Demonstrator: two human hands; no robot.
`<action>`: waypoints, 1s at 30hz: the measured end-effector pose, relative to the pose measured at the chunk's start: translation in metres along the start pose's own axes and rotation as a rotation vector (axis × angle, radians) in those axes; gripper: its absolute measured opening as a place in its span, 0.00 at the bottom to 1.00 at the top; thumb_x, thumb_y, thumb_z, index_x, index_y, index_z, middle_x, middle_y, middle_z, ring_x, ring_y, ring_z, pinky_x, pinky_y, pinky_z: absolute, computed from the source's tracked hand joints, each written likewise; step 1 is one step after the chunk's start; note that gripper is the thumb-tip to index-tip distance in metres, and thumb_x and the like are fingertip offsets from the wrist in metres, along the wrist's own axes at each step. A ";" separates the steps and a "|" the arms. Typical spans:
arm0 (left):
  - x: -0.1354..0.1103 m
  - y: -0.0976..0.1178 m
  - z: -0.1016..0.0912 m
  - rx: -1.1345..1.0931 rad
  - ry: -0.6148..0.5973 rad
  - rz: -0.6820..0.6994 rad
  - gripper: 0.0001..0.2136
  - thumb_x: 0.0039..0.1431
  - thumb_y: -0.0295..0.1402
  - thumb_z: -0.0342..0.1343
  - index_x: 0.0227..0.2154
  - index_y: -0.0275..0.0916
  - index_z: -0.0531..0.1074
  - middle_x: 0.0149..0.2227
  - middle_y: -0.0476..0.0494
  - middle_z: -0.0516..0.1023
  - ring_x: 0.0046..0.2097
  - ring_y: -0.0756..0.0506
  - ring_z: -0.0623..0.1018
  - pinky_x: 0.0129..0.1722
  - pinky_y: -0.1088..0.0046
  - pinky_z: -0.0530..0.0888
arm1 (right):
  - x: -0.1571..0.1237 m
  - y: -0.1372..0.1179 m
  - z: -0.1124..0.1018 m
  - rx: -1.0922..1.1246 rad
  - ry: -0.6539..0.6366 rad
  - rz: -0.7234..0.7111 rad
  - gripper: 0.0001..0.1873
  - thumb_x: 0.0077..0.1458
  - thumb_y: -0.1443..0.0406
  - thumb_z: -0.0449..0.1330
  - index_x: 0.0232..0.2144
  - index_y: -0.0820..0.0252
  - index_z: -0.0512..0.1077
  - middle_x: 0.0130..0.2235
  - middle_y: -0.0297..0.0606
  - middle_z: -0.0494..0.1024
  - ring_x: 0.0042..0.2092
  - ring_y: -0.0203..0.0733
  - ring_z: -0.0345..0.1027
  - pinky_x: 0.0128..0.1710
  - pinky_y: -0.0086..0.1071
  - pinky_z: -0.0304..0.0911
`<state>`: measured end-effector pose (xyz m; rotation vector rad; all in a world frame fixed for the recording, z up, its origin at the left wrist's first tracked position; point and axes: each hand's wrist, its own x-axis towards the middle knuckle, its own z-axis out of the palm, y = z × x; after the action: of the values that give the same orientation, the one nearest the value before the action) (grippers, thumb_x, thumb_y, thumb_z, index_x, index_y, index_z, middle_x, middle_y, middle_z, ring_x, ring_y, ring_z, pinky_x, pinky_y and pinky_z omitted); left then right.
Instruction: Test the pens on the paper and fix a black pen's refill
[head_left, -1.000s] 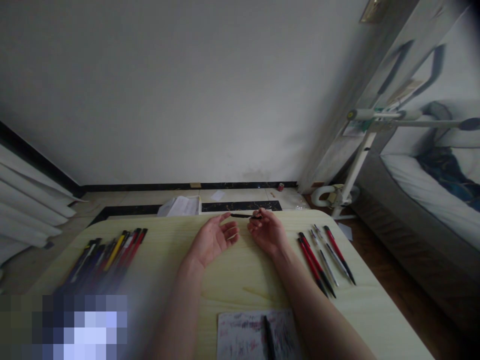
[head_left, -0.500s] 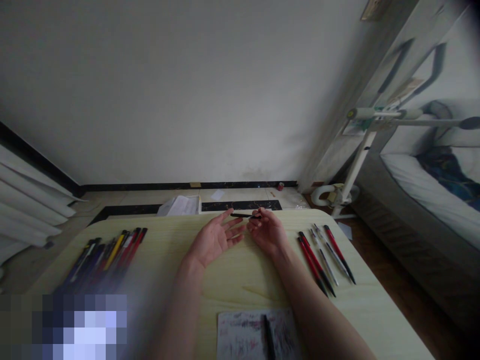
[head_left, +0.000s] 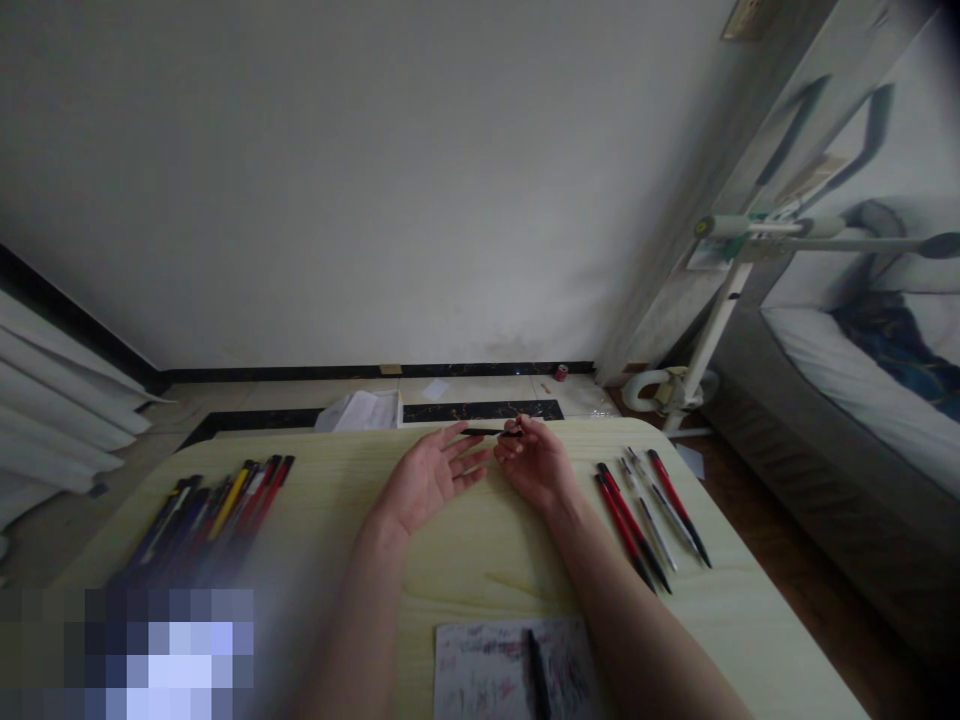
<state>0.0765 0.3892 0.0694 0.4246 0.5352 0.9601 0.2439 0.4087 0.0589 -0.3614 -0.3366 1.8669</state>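
A thin, dark pen [head_left: 481, 432] with a pale section near its middle lies level between my two hands, at the table's far edge. My left hand [head_left: 429, 475] has its palm turned up, and its thumb and index fingertip meet the pen's left end. The other fingers of that hand are stretched out. My right hand [head_left: 536, 465] pinches the right end with curled fingers, which hide part of it. Nearer to me, a black pen [head_left: 538, 670] rests on a scribbled sheet of paper [head_left: 480, 675].
To the left lies a row of several pens [head_left: 225, 510], blurred at their near ends. Red pens [head_left: 622, 520] and clear pens [head_left: 652, 515] lie on the right side of the wooden table [head_left: 337, 470]. An exercise stand [head_left: 712, 340] is on the floor beyond.
Almost nothing has moved. The left fingers have shifted very slightly around the pen's end, and the right hand keeps its pinch.
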 end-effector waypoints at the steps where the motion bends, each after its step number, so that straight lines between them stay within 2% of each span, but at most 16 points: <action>1: 0.000 0.000 0.000 -0.002 0.005 0.003 0.14 0.56 0.34 0.47 0.45 0.38 0.65 0.45 0.36 0.71 0.45 0.41 0.73 0.45 0.59 0.67 | 0.000 0.000 0.000 0.002 -0.001 0.000 0.03 0.47 0.69 0.56 0.23 0.60 0.67 0.24 0.29 0.71 0.20 0.27 0.56 0.22 0.25 0.56; 5: 0.000 0.001 -0.001 -0.015 0.030 0.032 0.13 0.56 0.33 0.48 0.44 0.39 0.65 0.44 0.37 0.71 0.46 0.41 0.73 0.45 0.59 0.67 | 0.000 -0.001 -0.001 0.034 -0.015 0.009 0.03 0.48 0.69 0.56 0.24 0.60 0.67 0.24 0.29 0.71 0.21 0.26 0.56 0.23 0.24 0.57; 11: 0.001 0.000 -0.004 -0.033 0.032 0.039 0.13 0.55 0.34 0.48 0.42 0.36 0.66 0.45 0.35 0.71 0.46 0.41 0.72 0.46 0.60 0.67 | -0.001 -0.003 -0.001 0.085 -0.015 0.027 0.03 0.49 0.68 0.56 0.25 0.61 0.68 0.24 0.28 0.71 0.21 0.26 0.57 0.23 0.24 0.58; 20: 0.001 0.000 -0.004 -0.027 0.080 0.031 0.13 0.56 0.33 0.47 0.42 0.36 0.67 0.37 0.37 0.74 0.36 0.46 0.75 0.36 0.67 0.71 | -0.002 -0.004 0.000 0.081 -0.011 0.023 0.03 0.49 0.68 0.56 0.24 0.61 0.68 0.23 0.28 0.70 0.21 0.26 0.57 0.23 0.25 0.58; 30: 0.000 0.000 -0.003 0.008 0.042 -0.004 0.14 0.55 0.33 0.48 0.44 0.36 0.66 0.36 0.37 0.74 0.36 0.45 0.75 0.38 0.66 0.70 | -0.001 -0.004 0.000 0.067 -0.004 0.022 0.02 0.48 0.68 0.56 0.25 0.60 0.68 0.23 0.28 0.71 0.21 0.26 0.57 0.23 0.25 0.57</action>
<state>0.0749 0.3892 0.0673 0.4109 0.5775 0.9647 0.2475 0.4085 0.0602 -0.3168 -0.2734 1.8960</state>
